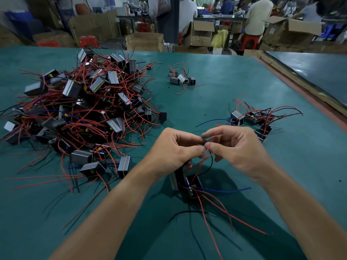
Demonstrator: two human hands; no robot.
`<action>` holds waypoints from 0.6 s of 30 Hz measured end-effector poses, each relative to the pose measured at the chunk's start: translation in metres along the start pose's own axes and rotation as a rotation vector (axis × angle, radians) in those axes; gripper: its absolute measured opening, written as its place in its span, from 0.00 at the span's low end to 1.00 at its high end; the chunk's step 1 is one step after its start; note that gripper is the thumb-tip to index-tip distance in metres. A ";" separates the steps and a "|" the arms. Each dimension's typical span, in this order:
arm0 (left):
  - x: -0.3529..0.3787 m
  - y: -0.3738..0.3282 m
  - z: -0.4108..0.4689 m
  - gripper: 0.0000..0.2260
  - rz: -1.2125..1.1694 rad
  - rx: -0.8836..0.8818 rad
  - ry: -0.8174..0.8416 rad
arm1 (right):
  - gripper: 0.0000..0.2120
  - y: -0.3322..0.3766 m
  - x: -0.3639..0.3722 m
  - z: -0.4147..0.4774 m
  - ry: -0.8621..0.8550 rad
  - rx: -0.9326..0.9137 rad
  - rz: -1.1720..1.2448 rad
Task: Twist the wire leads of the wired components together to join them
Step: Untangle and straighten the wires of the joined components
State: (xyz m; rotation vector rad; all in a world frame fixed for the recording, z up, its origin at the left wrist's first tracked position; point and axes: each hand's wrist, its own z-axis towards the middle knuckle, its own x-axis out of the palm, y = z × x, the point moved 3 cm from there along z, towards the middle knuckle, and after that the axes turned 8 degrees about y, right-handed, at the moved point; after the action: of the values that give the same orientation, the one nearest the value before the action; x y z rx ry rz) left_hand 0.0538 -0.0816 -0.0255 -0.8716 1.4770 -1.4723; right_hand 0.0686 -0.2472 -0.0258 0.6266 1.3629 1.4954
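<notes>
A green bench (225, 81) fills the space in front of the person. A big pile (84, 109) of small boxy wired components, tangled in red wires, covers its left part. On the right, near the bench edge, lies a smaller cluster (251, 119) of the same parts, and a still smaller group (181, 78) sits farther back, well apart from both.

Close to the person, the pair of components (187, 182) being joined sits just below the left hand (174, 151). I cannot tell whether they rest on the bench or hang. Red, black and blue wires trail from them toward the person.

The two hands meet above the pair. The left hand is curled, its thumb and fingers pinching the leads (206, 156), one red and one black, which rise from the components. The right hand (236, 147) pinches the tips of the same leads between thumb and forefinger, with its other fingers loosely bent.
</notes>
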 end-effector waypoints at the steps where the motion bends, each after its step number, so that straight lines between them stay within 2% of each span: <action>1: 0.000 0.000 0.000 0.08 0.003 0.005 0.001 | 0.13 0.000 0.000 0.000 -0.001 0.000 0.001; 7: -0.002 0.002 0.001 0.07 0.031 0.009 0.007 | 0.06 0.001 -0.001 0.000 -0.022 -0.001 -0.040; 18: 0.000 0.005 0.003 0.03 0.050 0.013 -0.008 | 0.08 0.003 -0.001 -0.001 -0.051 0.002 -0.037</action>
State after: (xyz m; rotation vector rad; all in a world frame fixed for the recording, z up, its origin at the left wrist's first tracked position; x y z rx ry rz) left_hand 0.0575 -0.0825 -0.0306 -0.8254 1.4719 -1.4388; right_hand 0.0674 -0.2478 -0.0235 0.6333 1.3301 1.4393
